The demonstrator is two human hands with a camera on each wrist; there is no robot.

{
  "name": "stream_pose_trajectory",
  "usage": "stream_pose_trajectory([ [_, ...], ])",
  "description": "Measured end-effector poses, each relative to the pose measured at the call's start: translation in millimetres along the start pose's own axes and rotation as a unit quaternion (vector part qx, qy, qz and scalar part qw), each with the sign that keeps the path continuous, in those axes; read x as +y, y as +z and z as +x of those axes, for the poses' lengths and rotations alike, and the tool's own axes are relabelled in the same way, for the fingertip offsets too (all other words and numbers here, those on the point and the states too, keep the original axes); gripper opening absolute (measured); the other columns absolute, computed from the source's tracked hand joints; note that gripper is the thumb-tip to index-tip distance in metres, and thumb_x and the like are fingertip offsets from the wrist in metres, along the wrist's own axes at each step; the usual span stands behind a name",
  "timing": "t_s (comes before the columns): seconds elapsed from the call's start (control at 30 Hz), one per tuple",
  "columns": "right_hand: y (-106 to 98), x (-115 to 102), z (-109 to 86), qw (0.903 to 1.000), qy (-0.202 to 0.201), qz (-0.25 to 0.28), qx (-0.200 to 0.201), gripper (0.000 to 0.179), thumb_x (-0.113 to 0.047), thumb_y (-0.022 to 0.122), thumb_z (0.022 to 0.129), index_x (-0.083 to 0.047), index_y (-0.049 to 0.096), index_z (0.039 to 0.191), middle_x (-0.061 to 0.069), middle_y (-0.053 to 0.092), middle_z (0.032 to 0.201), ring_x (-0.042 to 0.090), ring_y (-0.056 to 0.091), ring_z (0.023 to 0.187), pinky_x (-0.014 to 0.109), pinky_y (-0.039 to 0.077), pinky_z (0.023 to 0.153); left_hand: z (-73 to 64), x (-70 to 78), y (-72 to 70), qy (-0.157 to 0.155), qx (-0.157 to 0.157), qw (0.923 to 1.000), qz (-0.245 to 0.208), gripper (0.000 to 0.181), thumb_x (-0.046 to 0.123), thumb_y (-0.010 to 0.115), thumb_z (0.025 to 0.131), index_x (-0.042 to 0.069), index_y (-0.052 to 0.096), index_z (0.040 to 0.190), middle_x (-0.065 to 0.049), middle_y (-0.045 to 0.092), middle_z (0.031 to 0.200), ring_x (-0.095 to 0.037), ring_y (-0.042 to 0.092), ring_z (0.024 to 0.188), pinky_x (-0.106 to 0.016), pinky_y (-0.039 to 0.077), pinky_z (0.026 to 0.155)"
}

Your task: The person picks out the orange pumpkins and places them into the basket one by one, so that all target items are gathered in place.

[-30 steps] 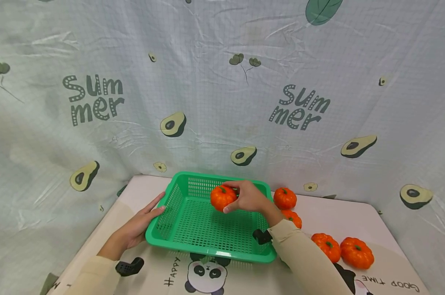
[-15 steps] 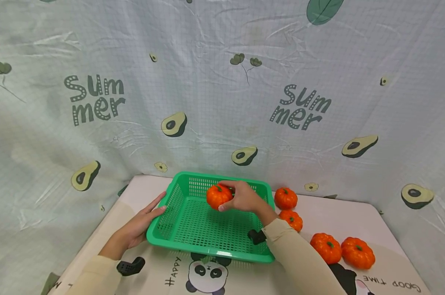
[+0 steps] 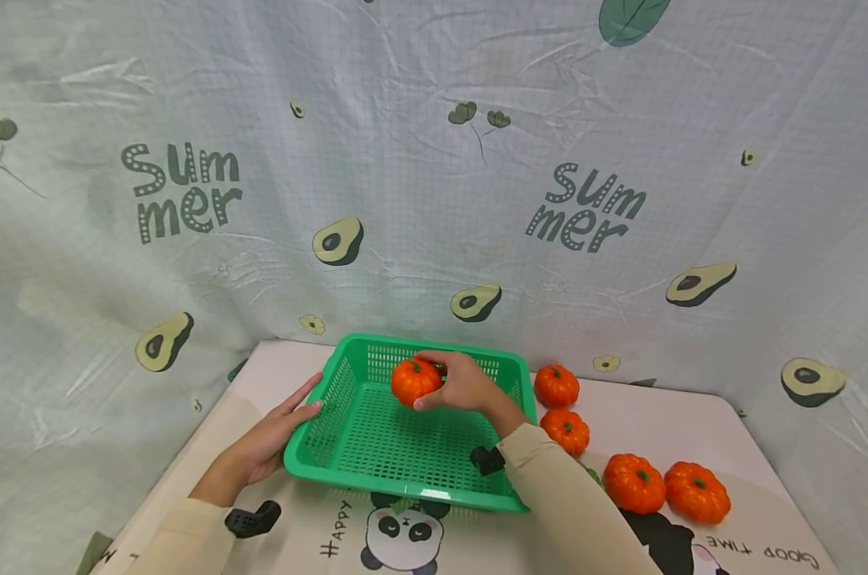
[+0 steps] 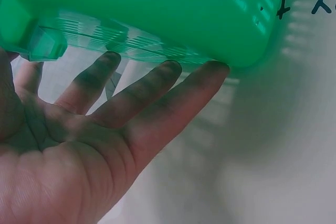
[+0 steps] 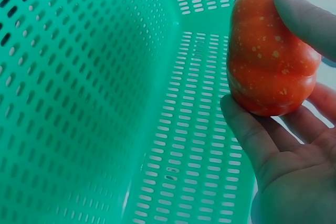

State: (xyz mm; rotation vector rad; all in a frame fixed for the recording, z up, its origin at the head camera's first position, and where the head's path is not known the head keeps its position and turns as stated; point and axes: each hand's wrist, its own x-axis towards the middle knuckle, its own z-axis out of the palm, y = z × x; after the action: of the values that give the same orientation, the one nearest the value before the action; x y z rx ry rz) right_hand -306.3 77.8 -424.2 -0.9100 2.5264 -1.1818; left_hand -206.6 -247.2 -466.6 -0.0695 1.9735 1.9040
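Before an avocado-print backdrop, your right grip pinches an orange pumpkin over the green basket while your outstretched left grip touches its side, yet a slackened pinch could let that glossy pumpkin drop.

Wrinkled pale curtain, avocado prints, "summer" lettering, pale tabletop, panda print

The place seems a small, curtained-off workspace: an avocado-printed sheet hangs round a pale, panda-printed table.
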Motion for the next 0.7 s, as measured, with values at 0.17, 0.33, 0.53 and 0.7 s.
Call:
stream_pose_trajectory([
  [0.17,3.4,2.5,3.0,1.0000,0.004,0.002,0.008,0.078,-0.021,0.090,0.081,-0.007,0.056,0.149,0.017,0.062,0.143,0.034,0.065,0.117,0.036,0.059,0.086,2.2,0.8,0.2,0.001,-0.004,1.0000,-0.001,0.076,0.046,0.051,0.109,0.044,0.002,0.167,-0.018,0.016,0.173,-0.032,0.044,0.140,-0.039,0.052,0.099],
  [0.33,7.2,3.1,5.7,0.9998,0.016,0.005,0.015,0.078,-0.021,0.091,0.080,-0.010,0.057,0.149,0.016,0.061,0.144,0.032,0.065,0.115,0.037,0.059,0.085,3.1,1.2,0.5,-0.001,-0.001,1.0000,-0.001,0.075,0.046,0.051,0.109,0.044,0.004,0.167,-0.019,0.017,0.173,-0.032,0.046,0.140,-0.040,0.053,0.100],
  [0.53,11.3,0.1,10.5,0.9996,0.018,0.018,0.015,0.079,-0.019,0.092,0.078,-0.010,0.058,0.148,0.015,0.062,0.143,0.031,0.064,0.113,0.037,0.059,0.085,2.3,0.3,-0.5,-0.001,0.007,1.0000,-0.001,0.074,0.046,0.051,0.109,0.044,0.005,0.167,-0.019,0.018,0.173,-0.032,0.047,0.138,-0.040,0.053,0.099],
  [0.7,16.4,-0.2,15.0,0.9996,0.019,0.015,0.016,0.079,-0.019,0.092,0.077,-0.010,0.058,0.148,0.014,0.063,0.142,0.029,0.065,0.112,0.035,0.059,0.086,1.3,-0.9,-0.5,-0.003,0.013,0.9999,0.005,0.074,0.047,0.051,0.109,0.044,0.005,0.167,-0.019,0.018,0.173,-0.032,0.047,0.138,-0.039,0.052,0.098],
])
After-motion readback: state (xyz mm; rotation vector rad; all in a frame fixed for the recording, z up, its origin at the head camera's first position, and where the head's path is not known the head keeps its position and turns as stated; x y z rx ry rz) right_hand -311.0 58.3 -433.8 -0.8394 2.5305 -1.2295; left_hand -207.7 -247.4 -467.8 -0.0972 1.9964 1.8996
